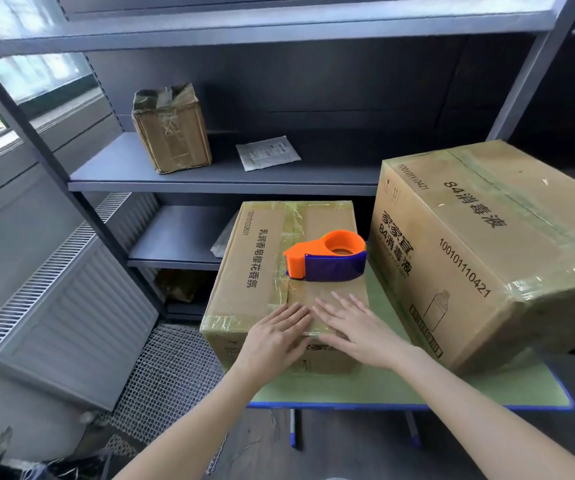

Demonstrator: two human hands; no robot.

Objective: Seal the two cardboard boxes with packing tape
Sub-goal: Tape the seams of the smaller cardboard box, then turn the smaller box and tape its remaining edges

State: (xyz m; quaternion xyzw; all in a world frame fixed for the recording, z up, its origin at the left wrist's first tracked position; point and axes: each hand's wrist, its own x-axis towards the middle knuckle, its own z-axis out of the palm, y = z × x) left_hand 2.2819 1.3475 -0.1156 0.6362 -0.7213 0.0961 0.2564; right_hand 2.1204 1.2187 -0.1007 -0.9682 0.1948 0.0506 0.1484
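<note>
I press both hands, left and right, flat and empty on the small box, smoothing tape. The dispenser sits beyond them; the big box is right of it. Next: regrip dispenser.

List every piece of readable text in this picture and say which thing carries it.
"1001032601": smaller box, top, far-left edge.
"乳润香皂樱花香氛": smaller box, top.
"100101110421": larger box, printed twice, near its far corner and beside the bottle drawing.
"84消毒液": larger box, top, and again on the side facing the tape dispenser.
Small print on both boxes' sides and the white packet on the shelf: too blurred to read.
</note>
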